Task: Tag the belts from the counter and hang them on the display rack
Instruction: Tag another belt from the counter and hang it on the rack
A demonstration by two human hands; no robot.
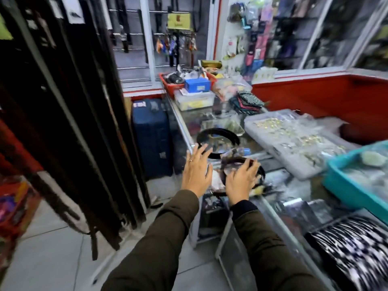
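Observation:
Two coiled belts lie on the glass counter (pixel 273 164). A black belt (pixel 218 133) sits farther back; a dark brown belt (pixel 237 159) lies nearer, in clear wrapping. My right hand (pixel 241 179) rests over the brown belt with fingers spread. Just left of it, above the counter's edge, my left hand (pixel 197 171) hovers with fingers apart, a ring on one finger, and holds nothing. Many dark belts hang on the display rack (pixel 69 122) at the left. The frame is blurred by motion.
On the counter stand a clear tray of gold pieces (pixel 294 139), a teal tray (pixel 352 185), folded cloth (pixel 245 101) and a red basket (pixel 172 85). A blue suitcase (pixel 152 135) stands on the floor between rack and counter.

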